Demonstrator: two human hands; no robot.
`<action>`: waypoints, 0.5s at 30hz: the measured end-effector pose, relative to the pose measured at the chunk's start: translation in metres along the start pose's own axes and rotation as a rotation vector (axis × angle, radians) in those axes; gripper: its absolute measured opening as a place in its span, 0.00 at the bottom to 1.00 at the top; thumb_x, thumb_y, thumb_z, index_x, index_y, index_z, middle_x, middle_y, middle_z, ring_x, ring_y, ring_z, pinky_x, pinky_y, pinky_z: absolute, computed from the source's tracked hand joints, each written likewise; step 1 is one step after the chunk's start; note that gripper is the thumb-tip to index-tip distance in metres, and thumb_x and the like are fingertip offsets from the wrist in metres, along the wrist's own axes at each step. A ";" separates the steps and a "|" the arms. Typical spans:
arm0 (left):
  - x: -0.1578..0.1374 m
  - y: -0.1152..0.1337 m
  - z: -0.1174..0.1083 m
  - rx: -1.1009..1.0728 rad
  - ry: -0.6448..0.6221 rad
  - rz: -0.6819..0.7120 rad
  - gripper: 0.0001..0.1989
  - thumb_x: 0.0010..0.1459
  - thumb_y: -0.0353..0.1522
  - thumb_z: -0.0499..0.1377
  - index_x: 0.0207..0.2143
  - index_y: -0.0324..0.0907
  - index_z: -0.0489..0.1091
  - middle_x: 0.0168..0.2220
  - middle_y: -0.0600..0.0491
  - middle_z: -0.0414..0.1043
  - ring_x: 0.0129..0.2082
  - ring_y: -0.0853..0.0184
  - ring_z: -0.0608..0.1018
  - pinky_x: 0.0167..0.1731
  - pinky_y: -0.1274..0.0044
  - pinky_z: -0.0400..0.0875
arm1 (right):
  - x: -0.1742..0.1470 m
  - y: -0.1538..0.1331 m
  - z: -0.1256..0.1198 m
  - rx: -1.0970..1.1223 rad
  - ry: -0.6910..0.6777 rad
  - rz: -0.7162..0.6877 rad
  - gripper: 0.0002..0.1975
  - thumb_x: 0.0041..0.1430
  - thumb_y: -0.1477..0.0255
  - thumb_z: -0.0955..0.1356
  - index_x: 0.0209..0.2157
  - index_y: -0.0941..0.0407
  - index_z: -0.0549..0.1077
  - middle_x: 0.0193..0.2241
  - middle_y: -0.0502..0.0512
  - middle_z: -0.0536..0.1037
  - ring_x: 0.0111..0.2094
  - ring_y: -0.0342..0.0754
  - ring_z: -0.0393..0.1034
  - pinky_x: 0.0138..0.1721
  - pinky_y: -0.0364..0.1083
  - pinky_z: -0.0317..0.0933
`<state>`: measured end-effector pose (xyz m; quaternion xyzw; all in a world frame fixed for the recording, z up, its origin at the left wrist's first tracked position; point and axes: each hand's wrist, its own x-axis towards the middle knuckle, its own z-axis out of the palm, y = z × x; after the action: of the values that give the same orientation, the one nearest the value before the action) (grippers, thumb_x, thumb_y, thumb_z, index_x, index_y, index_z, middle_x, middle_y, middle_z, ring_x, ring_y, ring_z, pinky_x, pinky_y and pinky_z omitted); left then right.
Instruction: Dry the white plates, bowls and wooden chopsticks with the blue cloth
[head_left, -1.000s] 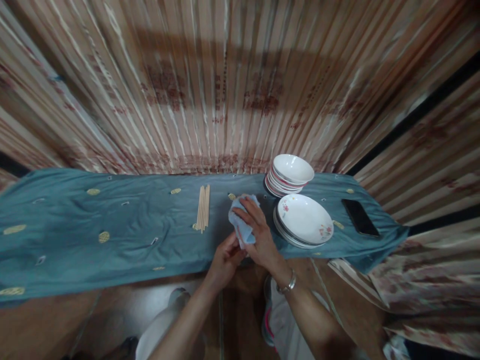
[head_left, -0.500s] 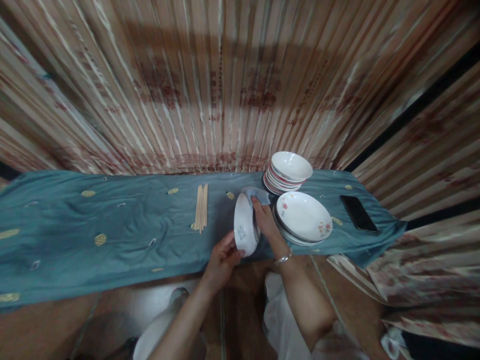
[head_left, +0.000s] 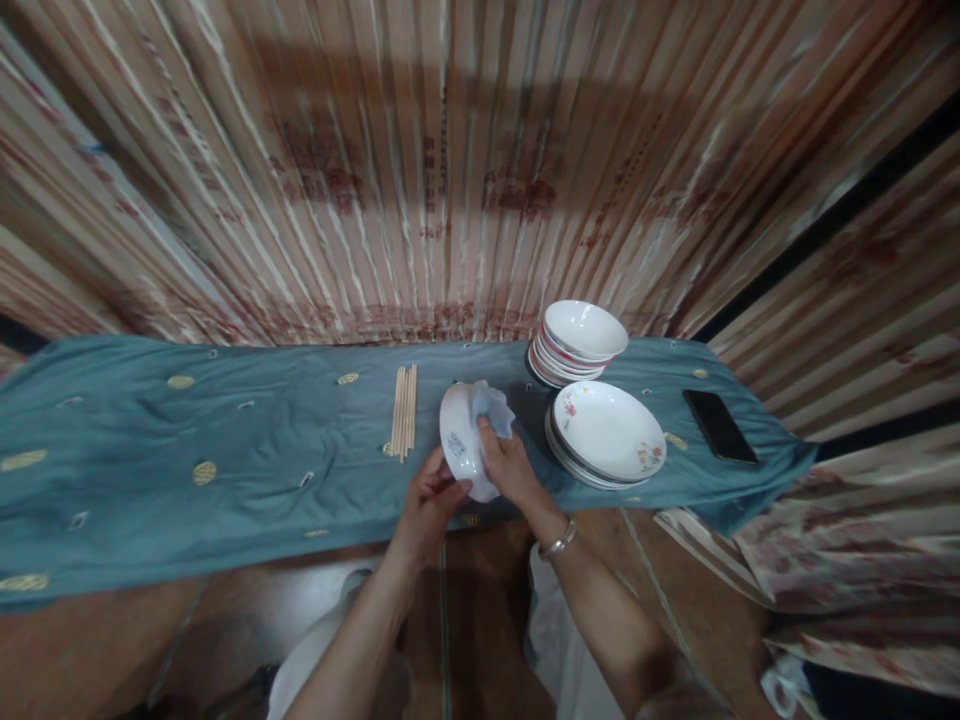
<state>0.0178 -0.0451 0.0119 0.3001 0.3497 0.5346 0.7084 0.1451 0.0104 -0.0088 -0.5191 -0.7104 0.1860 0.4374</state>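
A white bowl with a small blue pattern on its outside is tipped on its side above the cloth-covered table. My left hand grips its lower rim, thumb on the near side. A pale blue cloth is bunched in my right hand, which presses it against the bowl's right side. The bowl's inside is mostly hidden by the cloth and my right hand. Just left of the bowl lies a row of several wooden chopsticks.
Right of my hands stand a stack of plates with a floral top plate and, behind it, a stack of bowls. A black phone lies near the right end of the table. Pleated curtains hang behind.
The bowl and both hands have shifted a little to the left, toward the chopsticks. My right hand with the cloth has moved lower on the bowl.
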 end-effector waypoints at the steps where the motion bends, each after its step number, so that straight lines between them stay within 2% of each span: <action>1: 0.000 0.001 0.000 -0.006 0.010 -0.007 0.30 0.42 0.28 0.68 0.51 0.43 0.69 0.36 0.51 0.79 0.36 0.62 0.79 0.36 0.73 0.73 | -0.003 -0.004 0.000 0.013 0.008 0.031 0.24 0.68 0.63 0.54 0.59 0.59 0.64 0.47 0.63 0.76 0.55 0.53 0.66 0.59 0.54 0.57; 4: 0.002 0.002 -0.002 -0.025 0.036 0.002 0.33 0.41 0.28 0.68 0.53 0.44 0.68 0.37 0.51 0.79 0.35 0.63 0.79 0.36 0.74 0.73 | -0.013 -0.016 -0.001 0.047 -0.010 0.084 0.24 0.67 0.64 0.56 0.60 0.58 0.62 0.56 0.63 0.69 0.58 0.52 0.64 0.60 0.52 0.58; 8: 0.005 0.003 -0.008 -0.051 0.081 0.024 0.34 0.40 0.27 0.68 0.53 0.46 0.67 0.37 0.52 0.79 0.34 0.65 0.79 0.34 0.77 0.73 | -0.025 -0.021 -0.003 0.065 -0.076 -0.005 0.24 0.65 0.68 0.59 0.61 0.57 0.59 0.62 0.60 0.61 0.62 0.51 0.57 0.62 0.52 0.54; 13: 0.008 0.004 -0.014 -0.111 0.146 0.015 0.32 0.39 0.25 0.68 0.50 0.45 0.69 0.32 0.55 0.79 0.29 0.68 0.78 0.33 0.77 0.73 | -0.035 -0.014 -0.008 0.095 -0.131 -0.153 0.27 0.63 0.72 0.59 0.63 0.54 0.55 0.62 0.56 0.62 0.63 0.49 0.54 0.63 0.53 0.52; 15: 0.009 0.005 -0.015 -0.135 0.163 0.012 0.29 0.40 0.27 0.68 0.48 0.44 0.69 0.33 0.54 0.79 0.31 0.67 0.78 0.36 0.75 0.74 | -0.038 -0.012 -0.011 0.097 -0.143 -0.174 0.27 0.62 0.73 0.59 0.62 0.54 0.56 0.61 0.56 0.63 0.63 0.49 0.54 0.63 0.53 0.51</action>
<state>0.0043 -0.0346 0.0058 0.2094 0.3677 0.5839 0.6928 0.1507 -0.0307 -0.0106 -0.4191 -0.7722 0.2180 0.4249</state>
